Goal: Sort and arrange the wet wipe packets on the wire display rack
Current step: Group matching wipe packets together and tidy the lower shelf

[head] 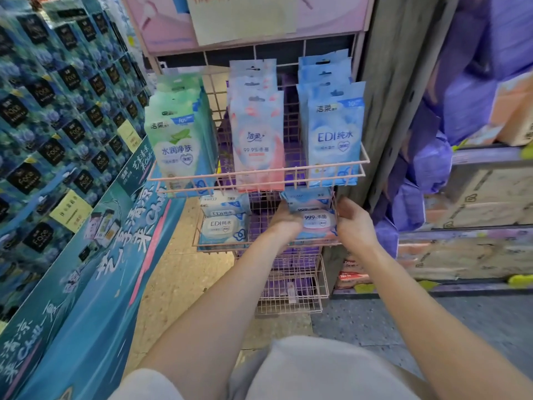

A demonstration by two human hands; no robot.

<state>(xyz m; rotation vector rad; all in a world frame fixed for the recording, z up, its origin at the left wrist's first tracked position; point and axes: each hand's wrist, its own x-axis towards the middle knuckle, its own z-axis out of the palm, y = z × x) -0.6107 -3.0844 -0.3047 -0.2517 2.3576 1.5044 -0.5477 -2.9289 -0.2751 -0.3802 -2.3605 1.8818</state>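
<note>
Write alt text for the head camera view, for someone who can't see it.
The left hand and right hand hold a pink packet in the lower basket of a pink wire rack, with two blue EDI packets at its left side. The upper basket holds a green row, a pink row and a blue row of upright packets.

Pink wire rack (297, 168) holds green packets (176, 142), pink packets (256, 140), blue packets (334, 137).
</note>
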